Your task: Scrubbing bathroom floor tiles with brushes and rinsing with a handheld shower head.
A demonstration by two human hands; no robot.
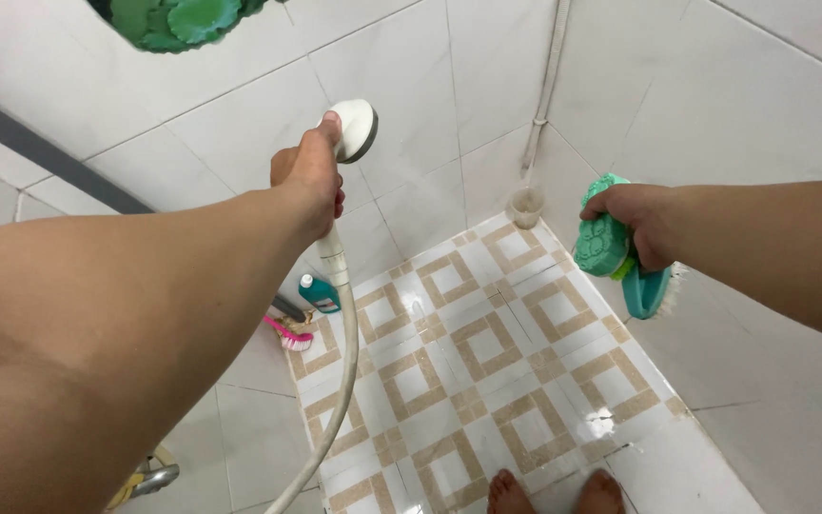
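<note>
the left hand (311,181) is closed around the neck of a white hand shower (354,128), thumb laid up along the back of the head, with the spray face turned toward the far corner of the tiled stall. the pale hose (340,371) drops from under the fist and curves down toward the near left edge of the floor (487,381). the right hand (641,224) is wrapped around the top of a teal scrub brush (620,257), which it holds against the right wall (763,124) just above where the wall meets the floor; whitish bristles show at the brush's lower right side.

the shower head looks light and rigid, and slick when wet, so the narrow neck where the fingers already sit is the sound place to take it; the hose is limp and will drag and swing with any turn of the wrist. the brush is hard plastic with a ribbed, domed back that gives the palm purchase, and its bristles are the only part that yields. whether water is running at this moment is hard to tell, though the floor shines wet near the right edge.

a small pale cup (525,205) sits in the far corner. a green bottle (318,293) and a pink brush (289,335) lie at the left edge of the floor. two bare feet (549,493) stand at the near edge.
</note>
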